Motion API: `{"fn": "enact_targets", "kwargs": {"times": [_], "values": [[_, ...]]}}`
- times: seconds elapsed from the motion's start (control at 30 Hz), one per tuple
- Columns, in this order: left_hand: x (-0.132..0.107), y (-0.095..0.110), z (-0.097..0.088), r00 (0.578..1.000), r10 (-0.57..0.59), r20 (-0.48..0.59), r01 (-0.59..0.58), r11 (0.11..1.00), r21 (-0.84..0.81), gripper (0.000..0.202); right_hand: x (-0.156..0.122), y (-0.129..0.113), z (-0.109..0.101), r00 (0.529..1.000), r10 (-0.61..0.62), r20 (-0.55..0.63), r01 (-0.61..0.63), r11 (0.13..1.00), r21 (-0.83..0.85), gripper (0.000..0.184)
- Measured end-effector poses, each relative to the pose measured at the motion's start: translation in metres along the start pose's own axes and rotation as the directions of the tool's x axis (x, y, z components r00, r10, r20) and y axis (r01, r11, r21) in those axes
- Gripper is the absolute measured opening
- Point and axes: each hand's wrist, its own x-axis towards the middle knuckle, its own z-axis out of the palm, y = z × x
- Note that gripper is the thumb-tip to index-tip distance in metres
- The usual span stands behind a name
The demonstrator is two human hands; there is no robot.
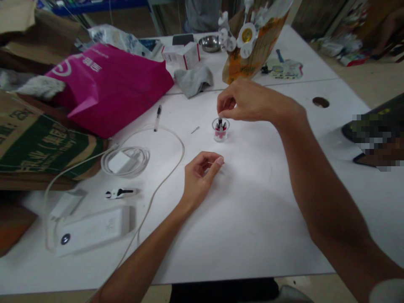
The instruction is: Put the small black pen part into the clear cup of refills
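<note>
A small clear plastic cup [220, 136] stands on the white table, holding several small pink pieces with dark and silvery tips [221, 127]. Just above its rim, my right hand [244, 100] reaches down in a pinch, its fingertips at a dark, narrow piece [220, 120] that stands up out of the cup. My left hand [203, 168] is nearer to me, thumb and forefinger pressed together. Something thin and pale shows at its fingertips, too small to name. A small thin metal piece [195, 130] lies left of the cup.
Left are a pen [158, 118], a coiled white cable [142, 162], nail clippers [120, 193] and a white power bank [94, 229]. A magenta bag [116, 84], grey cloth [194, 80] and brown paper bag [252, 54] stand farther back. A cable hole [321, 102] is at right.
</note>
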Motion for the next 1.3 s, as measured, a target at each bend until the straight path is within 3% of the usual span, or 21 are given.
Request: {"fn": "enact_targets", "kwargs": {"times": [1.3], "values": [[-0.0010,0.0022,0.0009,1.000,-0.012,0.007,0.012,1.000,0.009,0.032,0.0012,0.0012,0.0034,0.999,0.009,0.034,-0.009,1.000,0.015,0.010]]}}
